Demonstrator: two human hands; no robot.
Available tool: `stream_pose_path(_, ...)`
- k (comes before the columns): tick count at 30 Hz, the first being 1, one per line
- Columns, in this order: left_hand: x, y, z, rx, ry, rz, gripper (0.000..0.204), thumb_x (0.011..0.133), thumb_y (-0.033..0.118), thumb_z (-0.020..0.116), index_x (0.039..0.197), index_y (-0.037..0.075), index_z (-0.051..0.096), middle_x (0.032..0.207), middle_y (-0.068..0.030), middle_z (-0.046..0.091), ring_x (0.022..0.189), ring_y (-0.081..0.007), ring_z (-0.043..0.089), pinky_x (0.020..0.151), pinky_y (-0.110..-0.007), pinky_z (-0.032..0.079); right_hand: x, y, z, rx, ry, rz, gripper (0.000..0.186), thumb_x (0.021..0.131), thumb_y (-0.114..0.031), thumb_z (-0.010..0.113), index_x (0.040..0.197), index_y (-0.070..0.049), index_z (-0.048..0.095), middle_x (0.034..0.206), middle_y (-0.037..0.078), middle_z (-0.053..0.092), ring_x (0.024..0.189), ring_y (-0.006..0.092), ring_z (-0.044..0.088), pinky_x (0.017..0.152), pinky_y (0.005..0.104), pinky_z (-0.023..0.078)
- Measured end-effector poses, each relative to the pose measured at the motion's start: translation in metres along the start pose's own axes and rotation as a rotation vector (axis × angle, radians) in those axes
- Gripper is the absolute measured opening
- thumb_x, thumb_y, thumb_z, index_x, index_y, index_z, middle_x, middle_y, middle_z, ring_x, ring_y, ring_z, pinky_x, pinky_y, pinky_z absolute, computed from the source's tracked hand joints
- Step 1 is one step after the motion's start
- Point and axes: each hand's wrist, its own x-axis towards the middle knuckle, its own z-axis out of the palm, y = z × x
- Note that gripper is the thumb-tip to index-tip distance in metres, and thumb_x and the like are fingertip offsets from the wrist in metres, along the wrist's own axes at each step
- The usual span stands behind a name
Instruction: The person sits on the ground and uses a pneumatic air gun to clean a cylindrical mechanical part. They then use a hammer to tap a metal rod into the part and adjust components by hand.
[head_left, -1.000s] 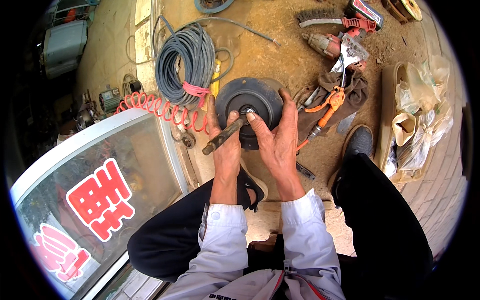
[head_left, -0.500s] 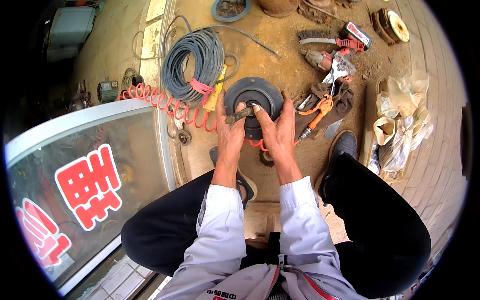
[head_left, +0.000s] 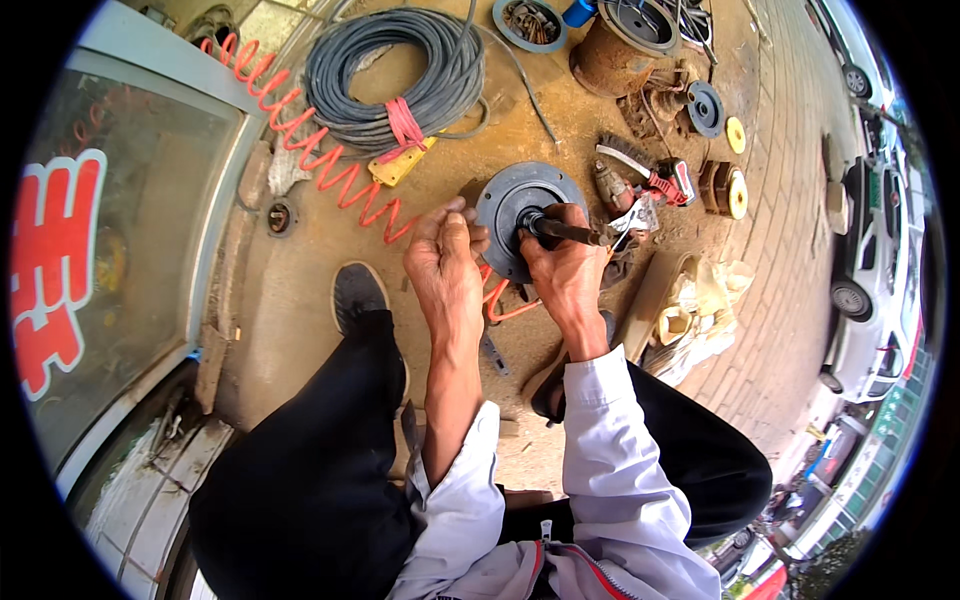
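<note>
Presently, a round dark-grey flanged end cover (head_left: 507, 205) is being held up above the dirt floor (head_left: 290, 330), in the middle of the scene, just beyond the knees. From its hub a steel shaft (head_left: 575, 232) is projecting toward the right. By the right hand (head_left: 572, 270) the shaft is being gripped close to the hub, the thumb and fingers being clamped around it. The left hand (head_left: 445, 255) is being kept just beside the left rim, its fingers curled; whether they are closed together, or whether the rim is being touched, cannot be told.

As for progress, it may be judged that the shaft is already being seated in the hub, but how firmly cannot be seen. No bolts are being noticed in the rim holes, and the cover is not yet being joined to any housing, so the work is probably remaining unfinished.

On the far left, a dark cable coil (head_left: 320, 75) is lying near a coiled red air hose (head_left: 345, 182). On the far side, a bowl of small metal parts (head_left: 501, 14) is standing beside a rusty motor housing (head_left: 598, 68). On the right, a cordless power tool (head_left: 612, 188) is lying near a wire brush (head_left: 622, 152).
</note>
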Motion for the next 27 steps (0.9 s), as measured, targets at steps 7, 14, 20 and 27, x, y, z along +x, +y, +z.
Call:
stream_pose_path(7, -0.001, -0.005, -0.002, 0.137, -0.087, -0.072, 0.018, 0.105, 0.01, 0.058, 0.115, -0.002, 0.068, 0.089, -0.0052, 0.069, 0.069, -0.0105, 0.066, 0.063, -0.026, 0.056, 0.001, 0.008, 0.009, 0.02, 0.058, 0.02, 0.035, 0.077, -0.017, 0.083, 0.101, 0.002, 0.066, 0.082, 0.016, 0.074, 0.072, 0.0256, 0.071, 0.069, 0.0361, 0.057)
stream_pose_path(14, -0.003, -0.009, 0.003, 0.525, -0.179, 0.11, 0.017, 0.1, 0.007, 0.058, 0.111, -0.001, 0.069, 0.093, -0.0172, 0.071, 0.082, -0.031, 0.07, 0.073, -0.04, 0.056, 0.005, -0.002, 0.005, -0.077, 0.027, 0.021, 0.032, 0.08, -0.017, 0.082, 0.098, 0.002, 0.065, 0.081, 0.016, 0.073, 0.07, 0.0217, 0.07, 0.068, 0.0345, 0.057)
stream_pose_path(20, -0.006, 0.001, 0.006, 0.722, -0.231, 0.265, 0.021, 0.095, 0.003, 0.06, 0.112, 0.003, 0.071, 0.1, -0.02, 0.066, 0.091, -0.0407, 0.067, 0.081, -0.046, 0.054, 0.003, 0.016, -0.003, 0.246, -0.072, 0.057, 0.026, 0.084, -0.008, 0.077, 0.104, 0.003, 0.066, 0.086, 0.011, 0.073, 0.07, 0.0152, 0.066, 0.068, 0.0303, 0.055)
stream_pose_path(27, -0.006, -0.013, 0.005, 0.638, -0.235, 0.237, 0.022, 0.096, 0.001, 0.06, 0.115, 0.001, 0.071, 0.098, -0.0159, 0.065, 0.083, -0.0283, 0.066, 0.076, -0.038, 0.053, -0.009, 0.035, -0.032, 0.582, 0.099, 0.244, 0.019, 0.094, -0.007, 0.069, 0.11, 0.004, 0.066, 0.085, 0.006, 0.07, 0.066, 0.0107, 0.062, 0.06, 0.0251, 0.05)
